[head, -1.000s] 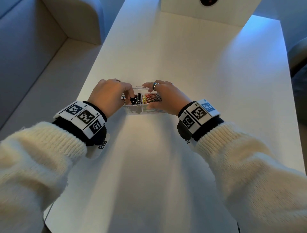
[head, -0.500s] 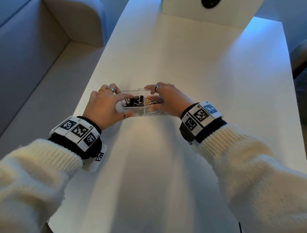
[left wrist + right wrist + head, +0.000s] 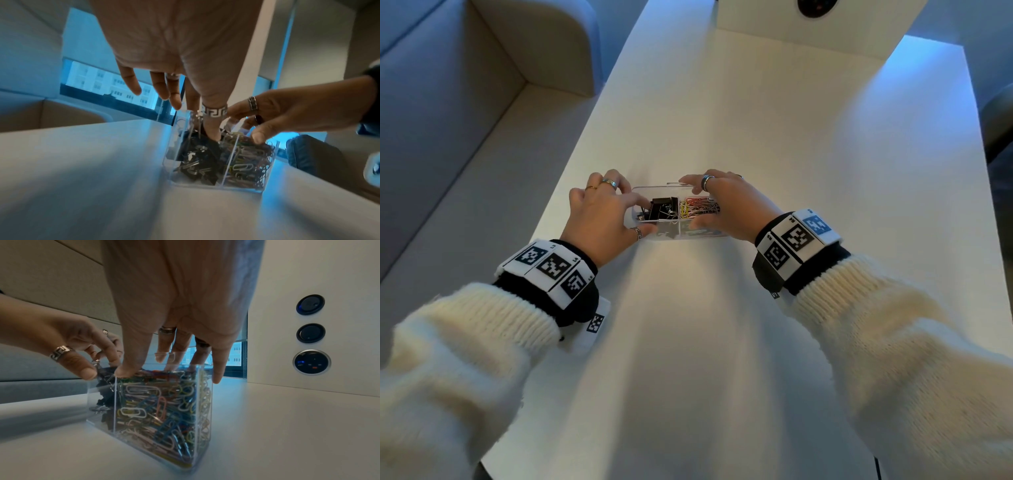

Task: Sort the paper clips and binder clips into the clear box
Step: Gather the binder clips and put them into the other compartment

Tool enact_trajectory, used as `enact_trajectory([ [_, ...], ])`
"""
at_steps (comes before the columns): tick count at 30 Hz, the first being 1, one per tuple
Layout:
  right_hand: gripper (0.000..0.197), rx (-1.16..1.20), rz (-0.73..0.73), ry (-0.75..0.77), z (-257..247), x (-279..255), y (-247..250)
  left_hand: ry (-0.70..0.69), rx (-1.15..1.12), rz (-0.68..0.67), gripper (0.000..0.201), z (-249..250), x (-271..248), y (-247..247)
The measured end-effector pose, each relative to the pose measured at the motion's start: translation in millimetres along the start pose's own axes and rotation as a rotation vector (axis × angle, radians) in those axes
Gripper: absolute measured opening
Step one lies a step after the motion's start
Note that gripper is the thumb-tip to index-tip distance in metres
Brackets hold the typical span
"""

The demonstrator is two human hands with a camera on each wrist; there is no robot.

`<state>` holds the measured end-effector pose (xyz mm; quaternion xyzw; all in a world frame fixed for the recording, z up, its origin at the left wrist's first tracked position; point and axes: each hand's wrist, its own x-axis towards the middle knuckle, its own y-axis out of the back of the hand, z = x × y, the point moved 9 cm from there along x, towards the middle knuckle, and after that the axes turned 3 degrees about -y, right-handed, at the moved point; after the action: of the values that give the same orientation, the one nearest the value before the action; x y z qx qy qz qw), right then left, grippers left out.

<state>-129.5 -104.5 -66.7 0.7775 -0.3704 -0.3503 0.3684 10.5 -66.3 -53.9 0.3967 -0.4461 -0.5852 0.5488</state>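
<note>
A small clear box [image 3: 688, 235] with two compartments stands on the white table [image 3: 722, 120]. Black binder clips [image 3: 662, 208] fill its left compartment and coloured paper clips [image 3: 700, 206] the right one. My left hand [image 3: 638, 212] holds the box's left end, thumb on the near wall and fingers round the far left corner. My right hand [image 3: 690, 202] holds the right end. In the right wrist view its thumb [image 3: 123, 372] sits on the near rim of the box [image 3: 197, 418] and its fingers reach over the far rim. The left wrist view shows the box [image 3: 216, 185] below my left hand [image 3: 195, 121].
A raised white panel with round sockets [image 3: 311, 361] closes the table's far end. A pale sofa [image 3: 448, 102] runs along the table's left edge and a dark chair [image 3: 1000, 130] stands at the right. No loose clips show on the table.
My left hand has come out from over the binder clip compartment and taken hold of the box's left end. My right hand has stayed on the right end.
</note>
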Motion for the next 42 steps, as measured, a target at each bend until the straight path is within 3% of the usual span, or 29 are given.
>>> enact_trajectory([
  [5, 0.059, -0.001, 0.003, 0.003, -1, 0, 1, 0.142, -0.131, -0.024, 0.032, -7, 1, -5],
  [9, 0.059, -0.003, 0.0, 0.002, 0, 0, 0, 0.258, -0.284, -0.067, 0.02, -12, 5, -11],
  [12, 0.06, -0.004, -0.004, 0.003, -1, -1, 0, 0.247, -0.289, -0.046, 0.015, -11, 6, -8],
  [17, 0.058, -0.005, -0.002, 0.008, 0, -1, 1, 0.205, -0.425, 0.137, 0.009, -17, 6, 12],
  [21, 0.058, -0.005, -0.003, 0.008, 0, -1, 1, 0.18, -0.497, 0.157, 0.012, -20, 7, 17],
  [26, 0.059, -0.002, 0.0, 0.007, 0, -1, 0, 0.138, -0.415, 0.161, 0.01, -17, 9, 19],
  [33, 0.059, 0.003, 0.003, 0.009, 1, 0, 0, 0.031, -0.098, 0.058, 0.01, -6, 11, 18],
  [42, 0.059, -0.016, 0.007, 0.013, 0, 0, -1, -0.111, 0.056, 0.012, 0.019, 8, 3, 8],
])
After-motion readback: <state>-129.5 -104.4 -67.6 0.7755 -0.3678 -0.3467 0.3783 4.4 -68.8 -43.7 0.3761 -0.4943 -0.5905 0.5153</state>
